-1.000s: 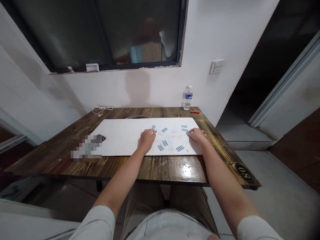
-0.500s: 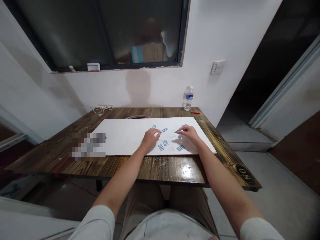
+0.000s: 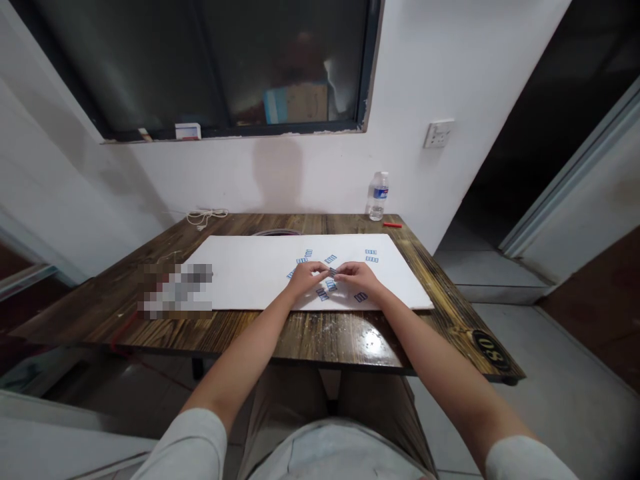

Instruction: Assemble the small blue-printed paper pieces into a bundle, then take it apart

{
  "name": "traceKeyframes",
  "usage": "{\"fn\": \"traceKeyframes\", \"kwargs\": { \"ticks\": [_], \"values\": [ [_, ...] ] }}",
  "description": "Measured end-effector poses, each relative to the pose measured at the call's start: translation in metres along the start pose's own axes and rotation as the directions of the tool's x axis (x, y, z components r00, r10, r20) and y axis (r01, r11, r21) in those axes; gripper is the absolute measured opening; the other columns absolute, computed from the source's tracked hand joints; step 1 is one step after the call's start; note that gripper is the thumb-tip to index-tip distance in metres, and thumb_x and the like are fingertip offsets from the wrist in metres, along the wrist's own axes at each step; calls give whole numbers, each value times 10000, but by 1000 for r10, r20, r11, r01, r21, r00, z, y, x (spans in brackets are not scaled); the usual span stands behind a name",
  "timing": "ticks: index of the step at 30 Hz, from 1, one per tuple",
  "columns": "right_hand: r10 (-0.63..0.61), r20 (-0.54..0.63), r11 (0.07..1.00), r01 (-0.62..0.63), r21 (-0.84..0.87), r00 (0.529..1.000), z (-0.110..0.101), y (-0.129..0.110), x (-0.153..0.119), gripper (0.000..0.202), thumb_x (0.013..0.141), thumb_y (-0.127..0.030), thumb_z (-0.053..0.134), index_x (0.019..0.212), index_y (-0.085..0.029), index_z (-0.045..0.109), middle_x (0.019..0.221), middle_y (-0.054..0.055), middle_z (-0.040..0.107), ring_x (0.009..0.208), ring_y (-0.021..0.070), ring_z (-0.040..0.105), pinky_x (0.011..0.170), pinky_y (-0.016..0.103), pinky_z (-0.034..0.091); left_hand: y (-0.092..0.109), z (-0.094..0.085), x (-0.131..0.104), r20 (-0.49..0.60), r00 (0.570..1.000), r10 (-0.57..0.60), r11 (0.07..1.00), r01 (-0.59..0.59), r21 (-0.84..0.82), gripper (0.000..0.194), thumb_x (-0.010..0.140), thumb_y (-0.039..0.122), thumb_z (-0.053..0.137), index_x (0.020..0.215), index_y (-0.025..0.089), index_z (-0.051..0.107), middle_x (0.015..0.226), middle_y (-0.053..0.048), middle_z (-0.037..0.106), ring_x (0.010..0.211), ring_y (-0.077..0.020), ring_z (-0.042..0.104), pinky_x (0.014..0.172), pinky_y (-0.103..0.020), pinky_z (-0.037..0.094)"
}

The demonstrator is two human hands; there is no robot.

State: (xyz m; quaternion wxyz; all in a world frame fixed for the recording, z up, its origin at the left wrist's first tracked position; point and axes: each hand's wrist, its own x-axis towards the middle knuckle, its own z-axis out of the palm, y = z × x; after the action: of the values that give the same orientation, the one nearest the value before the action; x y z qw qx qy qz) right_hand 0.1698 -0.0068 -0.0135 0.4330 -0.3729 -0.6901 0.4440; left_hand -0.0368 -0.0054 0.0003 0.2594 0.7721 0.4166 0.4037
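Near me a blue-marked strip (image 3: 361, 297) lies loose on the white board (image 3: 250, 267); beyond, my left hand (image 3: 304, 279) and right hand (image 3: 359, 275) pinch a small piece (image 3: 333, 272), fingertips together, seemingly unfinished; farther strips (image 3: 371, 259) lie loose, whether done I cannot tell

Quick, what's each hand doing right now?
Left hand: fingertips at a small dark piece; grip cannot be told.
Right hand: closed, fingertips pinching that same piece.
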Motion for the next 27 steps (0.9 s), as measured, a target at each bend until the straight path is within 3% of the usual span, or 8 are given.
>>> {"fn": "traceKeyframes", "kwargs": {
  "ticks": [3,5,10,13,17,27],
  "values": [
    [-95,4,980,94,-174,995,3,2,1,355,687,-467,764,913,-197,719,762,20,702,671,165,578,633,289,436,-5,2,2,-102,991,-91,993,82,-87,262,754,433,688,821,183,733,815,-47,739,783,-198,663,713,-283,483],
    [-179,77,936,194,-293,981,4,2,1,333,721,-452,756,939,-204,719,827,35,707,772,187,588,712,309,449,-8,2,3,-176,972,-155,980,129,-154,265,742,422,688,820,171,722,785,-48,729,748,-191,654,687,-279,477],
    [-292,299,713,415,-565,908,9,-2,-5,304,773,-448,745,984,-228,745,1025,80,665,975,233,515,899,376,401,-16,-2,7,-322,910,-262,951,186,-249,244,739,398,668,789,161,696,693,-33,692,681,-175,637,667,-276,473],
    [-263,312,615,408,-675,913,15,-5,-10,377,782,-502,724,1073,-263,736,1113,90,626,1029,262,463,921,421,365,-20,-3,8,-353,897,-267,952,188,-242,225,741,387,660,772,165,685,687,-28,685,680,-172,634,664,-272,466],
    [-211,316,558,379,-738,925,22,-9,-13,394,773,-540,719,1083,-298,731,1164,90,595,1075,288,425,900,441,338,-22,-2,7,-353,894,-276,953,207,-221,211,748,375,648,769,169,682,687,-27,685,680,-172,635,656,-269,460],
    [-162,293,598,330,-730,942,28,-8,-11,349,756,-476,758,1044,-285,712,1156,85,592,1085,280,418,881,412,309,-31,-2,8,-346,895,-282,952,214,-221,239,739,399,652,795,171,691,699,-25,688,681,-172,632,653,-265,456]
  ]
}}
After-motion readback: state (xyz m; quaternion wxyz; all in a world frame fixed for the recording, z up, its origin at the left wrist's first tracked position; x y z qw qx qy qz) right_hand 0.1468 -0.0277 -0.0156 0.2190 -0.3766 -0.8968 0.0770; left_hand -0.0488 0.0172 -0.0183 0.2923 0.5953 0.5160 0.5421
